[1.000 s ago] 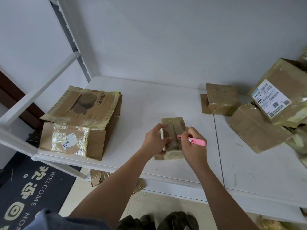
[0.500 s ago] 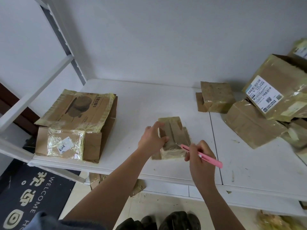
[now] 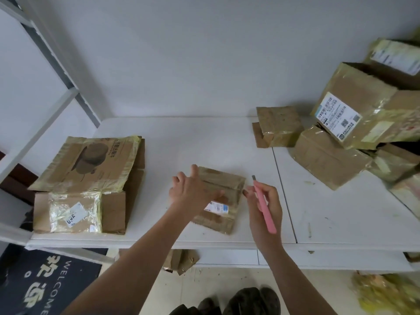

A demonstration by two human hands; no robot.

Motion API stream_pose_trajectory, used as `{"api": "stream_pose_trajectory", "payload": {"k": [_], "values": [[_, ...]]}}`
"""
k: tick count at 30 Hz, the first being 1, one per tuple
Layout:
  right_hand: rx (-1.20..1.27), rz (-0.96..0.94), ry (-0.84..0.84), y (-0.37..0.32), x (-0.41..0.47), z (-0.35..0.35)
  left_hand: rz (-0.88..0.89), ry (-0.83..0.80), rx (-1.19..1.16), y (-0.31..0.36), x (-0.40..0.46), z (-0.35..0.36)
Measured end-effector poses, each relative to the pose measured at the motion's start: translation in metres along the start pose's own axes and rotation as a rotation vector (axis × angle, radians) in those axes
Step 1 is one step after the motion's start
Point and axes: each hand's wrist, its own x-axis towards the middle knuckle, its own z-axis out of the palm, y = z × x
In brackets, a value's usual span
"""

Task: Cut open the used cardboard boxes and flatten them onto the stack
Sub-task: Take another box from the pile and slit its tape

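So my left hand (image 3: 193, 194) lies flat with straight fingers on the small box (image 3: 221, 198) mid-frame on the counter (image 3: 159, 144), right hand (image 3: 264, 205) gripping the pink cutter (image 3: 264, 206) beside it, and I'd press evenly before sliding it left onto the stack (image 3: 88, 178).

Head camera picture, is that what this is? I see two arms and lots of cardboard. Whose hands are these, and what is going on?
Yes. There is no machine here: a person wears a camera on the head, so you look down along their own arms. The left hand lies flat, fingers straight, on a small cardboard box in the middle of the white table. The right hand grips a pink cutter, blade pointing up, beside that box. At the left lies a stack of flattened boxes; at the right, a pile of taped boxes waits uncut.
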Motion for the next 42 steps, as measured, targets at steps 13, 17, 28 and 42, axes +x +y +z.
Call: {"api": "stream_pose_trajectory", "payload": {"k": [13,17,28,42], "values": [[0.174,0.102,0.138,0.010,0.023,0.008,0.418,-0.184,-0.076,-0.019,0.013,0.013],[0.150,0.074,0.116,0.009,0.022,0.011,0.421,-0.201,-0.082,-0.017,0.011,0.010],[-0.090,-0.039,0.031,0.015,0.026,0.013,0.435,-0.182,-0.111,-0.019,0.010,0.011],[-0.209,-0.026,-0.088,0.009,0.006,0.007,0.449,-0.156,-0.099,-0.022,0.013,0.019]]}}
